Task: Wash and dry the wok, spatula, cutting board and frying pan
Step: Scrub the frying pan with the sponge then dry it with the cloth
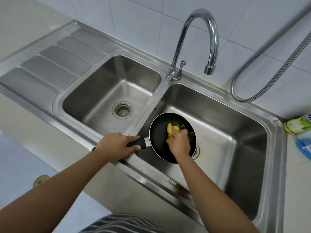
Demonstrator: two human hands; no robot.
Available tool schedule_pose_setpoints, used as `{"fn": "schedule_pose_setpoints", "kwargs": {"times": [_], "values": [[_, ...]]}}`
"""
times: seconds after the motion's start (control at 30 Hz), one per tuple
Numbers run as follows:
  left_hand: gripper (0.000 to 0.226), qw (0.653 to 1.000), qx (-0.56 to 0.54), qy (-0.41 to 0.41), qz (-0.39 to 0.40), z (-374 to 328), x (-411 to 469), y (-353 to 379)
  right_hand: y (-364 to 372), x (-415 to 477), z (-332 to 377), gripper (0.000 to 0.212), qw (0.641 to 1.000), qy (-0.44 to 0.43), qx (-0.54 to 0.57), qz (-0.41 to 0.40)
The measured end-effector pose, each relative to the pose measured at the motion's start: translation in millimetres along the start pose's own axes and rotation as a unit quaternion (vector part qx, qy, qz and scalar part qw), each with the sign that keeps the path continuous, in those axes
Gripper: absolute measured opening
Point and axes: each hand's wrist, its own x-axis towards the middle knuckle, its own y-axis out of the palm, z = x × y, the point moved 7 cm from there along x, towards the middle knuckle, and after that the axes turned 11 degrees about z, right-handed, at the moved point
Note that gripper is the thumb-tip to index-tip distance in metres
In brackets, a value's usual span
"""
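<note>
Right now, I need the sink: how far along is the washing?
Nothing visibly finished. The left hand holds the frying pan in the right basin; the right hand scrubs it with a yellow sponge. Rinsing and drying remain; wok, spatula, cutting board unseen.

The frying pan [159, 137] is black inside with a thin pale rim. Its handle [140, 143] is black with a silver collar. The sponge [170, 128] in it is bright yellow. The sink [276, 132] is brushed silver-grey steel, its left drainboard [55, 64] patterned with raised parallel panels. A brown stain [182, 189] streaks the near rim. The tap [201, 11] is shiny chrome and the hose [244, 101] is silver and finely ribbed. The wall tiles [134, 14] are white with grey grid lines. The desk [25, 22] is cream. At right, 1 bottle [296, 124] is yellow and green, and another [304, 145] is blue. The near cloth [121, 223] has dark grey and pale stripes.
</note>
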Motion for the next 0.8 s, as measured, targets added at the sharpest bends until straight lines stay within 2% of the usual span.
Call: {"fn": "schedule_pose_setpoints", "kwargs": {"times": [0.13,0.17,0.27,0.3,0.33,0.43,0.47,0.53,0.63,0.67,0.8], "values": [[0.054,1.000,-0.011,0.000,0.007,2,1,2,19,-13,35,0.048,0.984,-0.159,-0.071,0.041],[0.054,1.000,-0.009,0.003,0.007,2,0,2,15,-6,34,0.047,0.986,-0.146,-0.070,0.036],[0.054,1.000,0.002,0.008,-0.003,1,0,1,-3,13,16,0.048,1.000,0.011,-0.024,-0.010],[0.054,1.000,0.001,0.009,-0.006,1,-1,0,-3,10,18,0.050,0.999,0.036,-0.030,-0.017],[0.054,1.000,0.000,0.009,-0.007,1,-1,1,2,5,27,0.052,0.999,0.025,-0.046,-0.015],[0.053,1.000,-0.008,0.014,-0.009,1,0,2,25,-14,54,0.052,0.991,-0.104,-0.077,0.017],[0.053,1.000,-0.006,0.015,-0.009,1,0,1,24,-14,55,0.051,0.989,-0.120,-0.079,0.019],[0.054,1.000,0.007,0.016,-0.009,1,0,1,12,0,46,0.050,0.994,-0.087,-0.071,-0.009],[0.054,1.000,0.018,0.021,-0.012,-1,0,-1,0,15,28,0.051,0.999,0.029,0.001,-0.032],[0.054,1.000,0.019,0.022,-0.013,-1,0,-1,4,14,33,0.052,0.999,0.031,0.016,-0.028],[0.055,0.999,0.027,0.029,-0.013,-2,0,-1,30,5,57,0.049,0.998,-0.065,0.021,0.003]]}}
